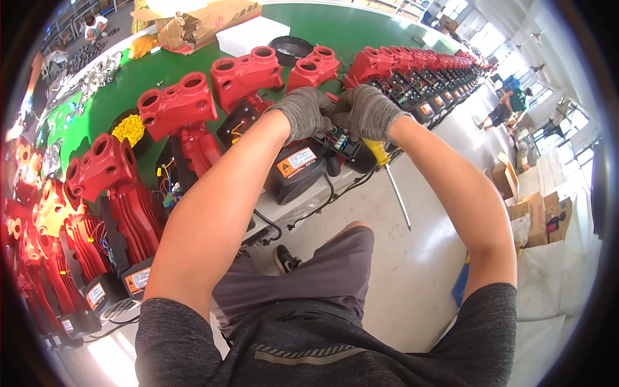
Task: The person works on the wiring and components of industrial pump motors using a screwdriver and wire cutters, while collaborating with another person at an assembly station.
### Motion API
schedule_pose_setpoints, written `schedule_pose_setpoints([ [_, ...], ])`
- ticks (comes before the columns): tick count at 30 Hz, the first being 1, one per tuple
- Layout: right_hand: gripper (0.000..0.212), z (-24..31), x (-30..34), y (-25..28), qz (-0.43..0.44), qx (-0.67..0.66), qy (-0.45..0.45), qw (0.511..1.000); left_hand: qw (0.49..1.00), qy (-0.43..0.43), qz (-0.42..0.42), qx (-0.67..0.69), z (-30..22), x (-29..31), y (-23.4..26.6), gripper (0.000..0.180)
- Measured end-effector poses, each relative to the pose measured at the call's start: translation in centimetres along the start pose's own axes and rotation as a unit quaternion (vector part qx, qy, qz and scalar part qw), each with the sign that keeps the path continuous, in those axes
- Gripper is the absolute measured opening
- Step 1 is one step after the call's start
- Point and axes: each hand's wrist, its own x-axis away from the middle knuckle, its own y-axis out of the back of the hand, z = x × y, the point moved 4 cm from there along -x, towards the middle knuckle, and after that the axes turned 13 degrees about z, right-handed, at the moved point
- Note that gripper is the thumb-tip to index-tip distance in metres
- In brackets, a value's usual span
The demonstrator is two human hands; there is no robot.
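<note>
Both my hands wear grey knit gloves and meet over an open black wiring box (348,143) with a circuit board and wires. My left hand (302,113) is closed with fingertips pinched together; what they hold is hidden. My right hand (369,115) is closed, its fingers near the left ones. A screwdriver with a yellow handle (376,151) sits in its palm, the shaft slanting down toward the floor. Just left of the wiring box is a black motor cover (298,171) with an orange and white label. Behind my hands stands a red pump casting (313,68).
More red pumps (177,103) line the green bench (322,26) on both sides. A black bowl of small yellow parts (129,131), a black dish (290,49) and a torn cardboard box (206,24) lie farther back. Cables hang off the front edge. A person (514,101) is at far right.
</note>
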Motion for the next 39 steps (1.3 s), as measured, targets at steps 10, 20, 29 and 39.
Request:
schedule_pose_setpoints([
  [10, 0.033, -0.1, 0.8, -0.4, -0.012, -0.114, -0.050, 0.992, 0.999, -0.010, -0.045, -0.026, 0.0, -0.3, -0.5, 0.034],
  [20, 0.018, -0.6, 1.8, 0.5, -0.068, -0.081, 0.029, 0.994, 0.996, -0.023, -0.033, 0.076, 0.5, 0.1, -0.5, 0.022],
  [29, 0.050, 2.2, 2.4, -1.1, -0.135, 0.468, 0.133, 0.863, 0.992, -0.047, -0.008, 0.116, 1.4, -0.3, -0.4, 0.018],
  [39, 0.027, 3.0, 2.7, -1.4, -0.131, 0.478, 0.196, 0.846, 0.995, -0.027, -0.028, -0.087, -0.1, -0.3, -0.5, 0.038],
])
